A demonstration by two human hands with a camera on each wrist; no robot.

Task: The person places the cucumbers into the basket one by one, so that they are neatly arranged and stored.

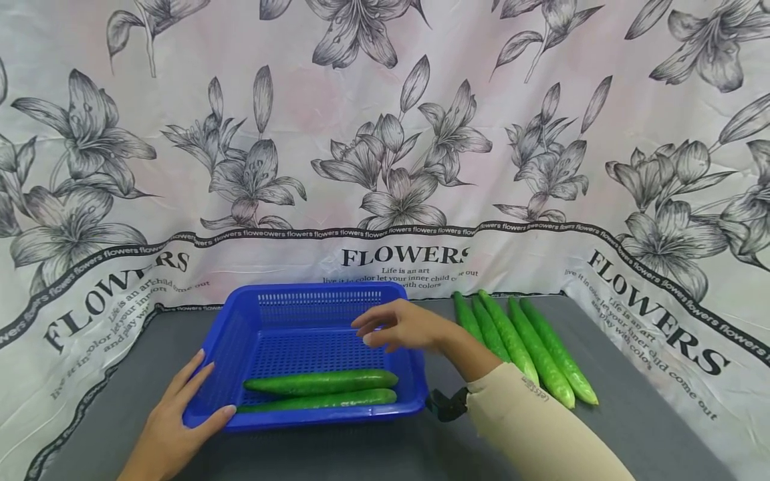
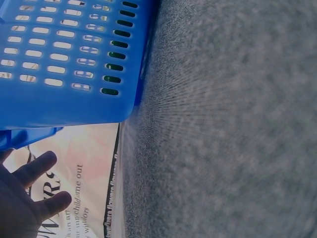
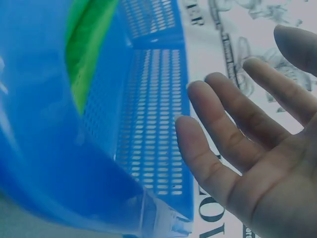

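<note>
In the head view, five loose cucumbers (image 1: pixel 539 353) lie side by side on the grey table (image 1: pixel 625 407), to the right of the blue basket (image 1: pixel 319 419), and the right hand (image 1: pixel 402 327) is much the nearer to them. They lie off to its right, beyond its forearm, whose sleeve hides some near ends; their long axes slant from far left to near right. The two cucumbers in the basket (image 1: pixel 321 382) run crosswise instead, along its near wall. The right hand hangs over the basket's right part, fingers loosely bent, holding nothing. The left hand (image 1: pixel 171 427) rests at the near left corner, thumb on the near rim, fingers spread against the left side. In the left wrist view, two of its fingers stand apart beside the slotted wall; its contact is unclear there. In the right wrist view, the right fingers are apart, the palm bare, and the loose cucumbers out of sight.
</note>
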